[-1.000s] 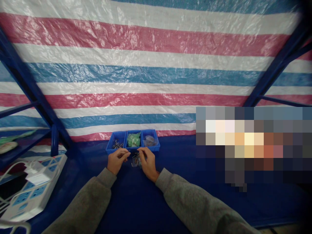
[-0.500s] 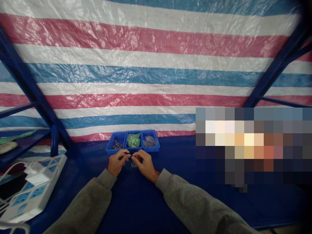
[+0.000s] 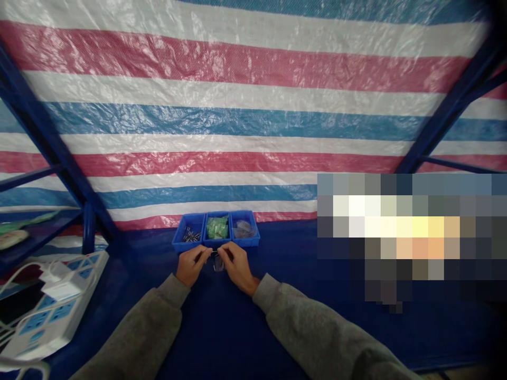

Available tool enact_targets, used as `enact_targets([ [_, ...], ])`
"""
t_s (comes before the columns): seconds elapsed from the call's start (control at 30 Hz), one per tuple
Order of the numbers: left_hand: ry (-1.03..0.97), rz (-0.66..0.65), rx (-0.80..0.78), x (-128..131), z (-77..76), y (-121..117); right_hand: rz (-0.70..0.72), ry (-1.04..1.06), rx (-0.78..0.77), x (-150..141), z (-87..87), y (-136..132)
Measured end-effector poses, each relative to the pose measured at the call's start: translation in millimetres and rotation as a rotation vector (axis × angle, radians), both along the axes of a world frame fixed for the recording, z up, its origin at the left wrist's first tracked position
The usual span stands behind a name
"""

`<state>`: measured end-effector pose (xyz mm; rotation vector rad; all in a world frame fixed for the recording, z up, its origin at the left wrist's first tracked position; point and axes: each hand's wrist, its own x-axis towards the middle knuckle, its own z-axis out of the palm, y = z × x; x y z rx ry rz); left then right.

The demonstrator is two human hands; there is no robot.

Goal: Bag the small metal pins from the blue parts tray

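Observation:
My left hand (image 3: 193,264) and my right hand (image 3: 236,264) face each other just in front of the blue bins, fingertips closed in a pinch. Between them runs a thin pale edge, with a small clear plastic bag (image 3: 218,263) showing just below it. The bag appears to hang from that edge; what it contains is too small to make out. Behind my hands stand three joined blue bins: the left bin (image 3: 177,238) holds small dark and metallic pieces, the middle holds green packets (image 3: 217,227), and the right holds clear packets (image 3: 243,229).
A white power strip (image 3: 75,316) with plugs and cables lies at the left on the dark blue table (image 3: 233,338). Blue metal posts (image 3: 63,153) flank a striped plastic sheet (image 3: 245,121) behind. A pixelated patch hides the right side.
My fingertips have moved slightly apart, and a thin pale edge now shows stretched between them. More of the clear bag below is visible. The bins have stayed put.

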<state>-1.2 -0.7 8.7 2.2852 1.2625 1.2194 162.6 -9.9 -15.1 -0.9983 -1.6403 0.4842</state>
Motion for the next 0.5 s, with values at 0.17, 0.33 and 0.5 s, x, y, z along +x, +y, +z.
enact_targets([
  [0.17, 0.048, 0.014, 0.0, -1.5, 0.8, -2.6, 0.049, -0.075, 0.046, -0.6, 0.4, -3.3],
  [0.33, 0.071, -0.042, 0.102, 0.2, 0.3, -4.2, 0.029, -0.083, 0.024, -0.5, -0.1, -1.5],
  [0.5, -0.01, 0.134, 0.357, -7.9, -0.7, 0.4, 0.003, -0.048, 0.007, 0.0, 1.6, -1.8],
])
